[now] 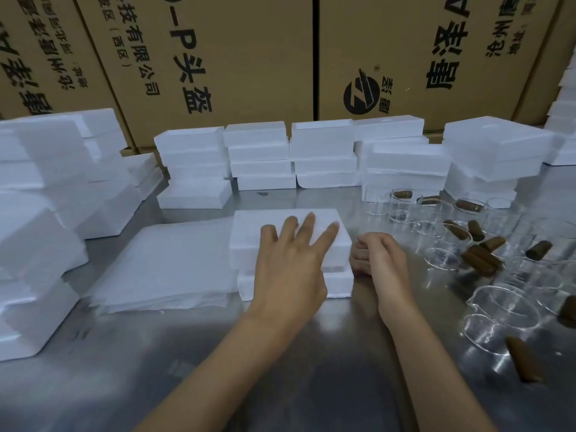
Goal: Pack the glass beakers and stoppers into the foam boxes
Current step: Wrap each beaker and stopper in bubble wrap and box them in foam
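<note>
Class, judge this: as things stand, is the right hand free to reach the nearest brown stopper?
Probably yes. The right hand rests beside the foam box, holding nothing visible, and bare table lies between it and the stopper.

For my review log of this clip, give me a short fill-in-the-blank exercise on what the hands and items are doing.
1. The left hand lies with fingers spread on top of the foam ____.
2. The right hand has its fingers ____ beside that box.
3. The glass beakers stand to the ____ of the foam box.
4. The stoppers are ____ in colour.

Missing words: box; curled; right; brown
</note>
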